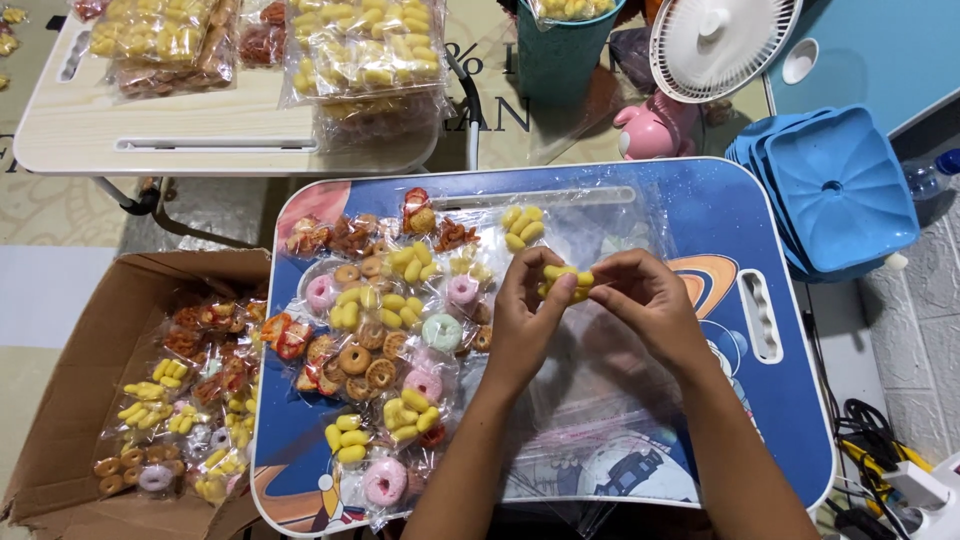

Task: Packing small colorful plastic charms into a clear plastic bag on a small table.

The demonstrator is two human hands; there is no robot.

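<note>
Both hands meet over the middle of the blue table. Left hand and right hand each have a narrow grip, fingertips pinched on the same small packet of yellow snacks, one hand at each end. Packet is held just above the table top, between the two hands, thumbs and forefingers touching it. Forearms come in from the bottom edge.

Under the hands: clear plastic bags lie flat on the table, one with a pink zip strip. Just left of the left hand: a spread of small snack packets, yellow puffs, brown rings, pink and green doughnut shapes, reddish pieces, touching and overlapping each other. One more yellow packet lies just above the hands, apart from the held one.

Table has a slot along its far edge and a handle cutout on the right, near the right hand.

Further out, left: open cardboard box on the floor, holding more of the same packets. Top left: pale second table stacked with larger filled bags. Top centre: teal bucket. Top right: white fan, pink toy below it, stack of blue square lids well apart from the hands. Bottom right: cables and a plug strip.
</note>
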